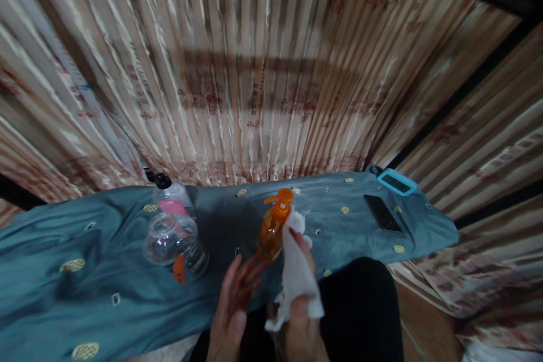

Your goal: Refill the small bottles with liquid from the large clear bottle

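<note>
An orange pump bottle [270, 235] stands on the teal cloth in front of me, its pump head [283, 198] facing left. My right hand [302, 311] grips a white tissue [297, 271], which hangs down and touches or overlaps the bottle's right side. Close to the lower left of the bottle is my left hand [235, 300], fingers spread and thumb apart, with nothing in it. Whether its fingertips touch the bottle I cannot tell. The tissue hides part of my right fingers.
To the left sit a clear round container [167, 240] and a white bottle with a black pump [172, 188]. A black phone [382, 213] and a blue-framed device [396, 181] lie at the right. Patterned curtains [254, 68] hang behind the cloth-covered surface [127, 317].
</note>
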Demonstrator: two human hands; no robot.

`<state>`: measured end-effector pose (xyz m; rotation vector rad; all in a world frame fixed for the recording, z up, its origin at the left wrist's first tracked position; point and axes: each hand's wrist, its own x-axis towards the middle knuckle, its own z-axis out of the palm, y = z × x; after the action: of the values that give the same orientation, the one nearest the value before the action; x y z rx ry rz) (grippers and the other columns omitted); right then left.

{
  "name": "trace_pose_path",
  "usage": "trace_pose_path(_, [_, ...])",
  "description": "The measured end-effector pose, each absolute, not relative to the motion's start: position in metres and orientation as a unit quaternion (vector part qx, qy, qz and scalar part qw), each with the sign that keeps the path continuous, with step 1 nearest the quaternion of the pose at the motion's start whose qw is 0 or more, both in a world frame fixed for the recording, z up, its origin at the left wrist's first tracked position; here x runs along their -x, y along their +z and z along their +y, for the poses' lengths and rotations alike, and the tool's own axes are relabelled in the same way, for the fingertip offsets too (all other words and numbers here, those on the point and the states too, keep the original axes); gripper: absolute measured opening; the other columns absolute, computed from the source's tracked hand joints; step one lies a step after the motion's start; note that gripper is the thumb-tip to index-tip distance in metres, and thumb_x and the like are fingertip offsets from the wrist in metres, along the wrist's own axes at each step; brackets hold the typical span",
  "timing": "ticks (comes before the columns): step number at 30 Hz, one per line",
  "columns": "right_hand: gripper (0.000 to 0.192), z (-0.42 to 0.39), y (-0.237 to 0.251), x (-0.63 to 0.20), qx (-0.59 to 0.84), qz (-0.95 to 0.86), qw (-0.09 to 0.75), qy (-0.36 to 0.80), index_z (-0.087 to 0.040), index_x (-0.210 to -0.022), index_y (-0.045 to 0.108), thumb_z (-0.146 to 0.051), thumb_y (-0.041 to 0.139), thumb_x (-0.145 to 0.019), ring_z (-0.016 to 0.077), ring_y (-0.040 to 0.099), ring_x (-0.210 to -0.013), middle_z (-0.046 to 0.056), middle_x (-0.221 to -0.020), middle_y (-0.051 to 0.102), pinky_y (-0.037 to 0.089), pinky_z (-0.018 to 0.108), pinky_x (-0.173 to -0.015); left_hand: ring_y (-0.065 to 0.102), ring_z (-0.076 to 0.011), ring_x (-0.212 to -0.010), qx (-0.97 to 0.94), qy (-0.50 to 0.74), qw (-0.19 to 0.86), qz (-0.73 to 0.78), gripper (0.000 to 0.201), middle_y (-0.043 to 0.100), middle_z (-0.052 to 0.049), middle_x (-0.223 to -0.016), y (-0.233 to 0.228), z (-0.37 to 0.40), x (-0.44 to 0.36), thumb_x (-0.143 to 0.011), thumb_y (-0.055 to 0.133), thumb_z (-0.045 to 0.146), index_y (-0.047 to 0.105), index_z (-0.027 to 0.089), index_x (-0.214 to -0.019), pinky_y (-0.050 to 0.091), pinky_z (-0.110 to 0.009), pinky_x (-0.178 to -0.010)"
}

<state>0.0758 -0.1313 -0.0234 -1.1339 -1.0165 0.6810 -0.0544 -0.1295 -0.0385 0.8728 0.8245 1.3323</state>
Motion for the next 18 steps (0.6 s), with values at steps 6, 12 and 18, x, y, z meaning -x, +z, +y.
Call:
trace_pose_path(6, [0.085,-0.157,0.003,-0.058,0.469,-0.673,0.526,0.225,-0.036,-0.157,0.034,-0.071,0.059,-0.085,0.0294,0.045,-0.145,0.002,-0.160,0.044,0.043,0.041,-0.116,0.057,-0.0320,-0.137,-0.253,0.515,0.735,0.362,0.065,0.078,-0.007,-0.116,-0.059,-0.130,0.053,-0.083,0.057,0.071,0.067,0.032,-0.134,0.047,-0.049,-0.116])
trace_pose_path(12, [0.048,-0.112,0.012,-0.110,0.548,-0.512,0.622,0.226,-0.033,-0.146,0.050,-0.043,0.054,-0.099,0.0236,0.048,-0.143,0.003,-0.153,0.054,0.032,0.049,-0.122,0.068,-0.0282,-0.123,-0.152,0.570,0.692,0.416,0.057,0.080,-0.005,-0.111,-0.039,-0.103,0.064,-0.083,0.065,0.059,0.067,0.028,-0.131,0.051,-0.041,-0.113])
trace_pose_path(18, [0.059,-0.037,-0.028,-0.119,0.505,-0.494,0.634,0.314,-0.020,-0.138,0.057,-0.061,0.051,-0.096,0.0295,0.051,-0.140,0.013,-0.147,0.058,0.033,0.061,-0.118,0.067,-0.0282,-0.121,-0.309,0.607,0.598,0.423,0.067,0.075,-0.009,-0.122,-0.008,-0.045,0.020,-0.083,0.060,0.069,0.062,0.020,-0.129,0.053,-0.043,-0.108])
